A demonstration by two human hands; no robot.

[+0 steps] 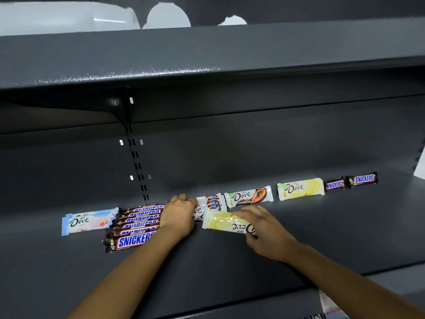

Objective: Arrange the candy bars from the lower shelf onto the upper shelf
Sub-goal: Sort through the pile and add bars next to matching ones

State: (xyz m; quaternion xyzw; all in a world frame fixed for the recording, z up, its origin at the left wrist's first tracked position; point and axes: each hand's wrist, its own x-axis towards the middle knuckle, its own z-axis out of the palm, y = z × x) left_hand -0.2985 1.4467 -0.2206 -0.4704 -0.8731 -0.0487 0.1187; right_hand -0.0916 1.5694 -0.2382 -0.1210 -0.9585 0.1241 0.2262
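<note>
Candy bars lie in a row on the dark shelf (299,238). My left hand (178,214) rests with curled fingers over the right ends of a row of several Snickers bars (133,226) and beside a stack of white Dove bars (211,202). My right hand (264,229) pinches a yellow Dove bar (225,223), which lies upside down on the shelf. Further right sit a brown Dove bar (248,196), another yellow Dove bar (300,188) and two small Snickers bars (334,184) (363,179). A pink-and-blue Dove bar (88,221) lies at the far left.
A second dark shelf (207,54) runs overhead, with blurred white shapes (69,17) on top. A slotted upright (135,157) divides the back panel. Bits of packaging (328,305) show below the shelf's front edge at the lower right.
</note>
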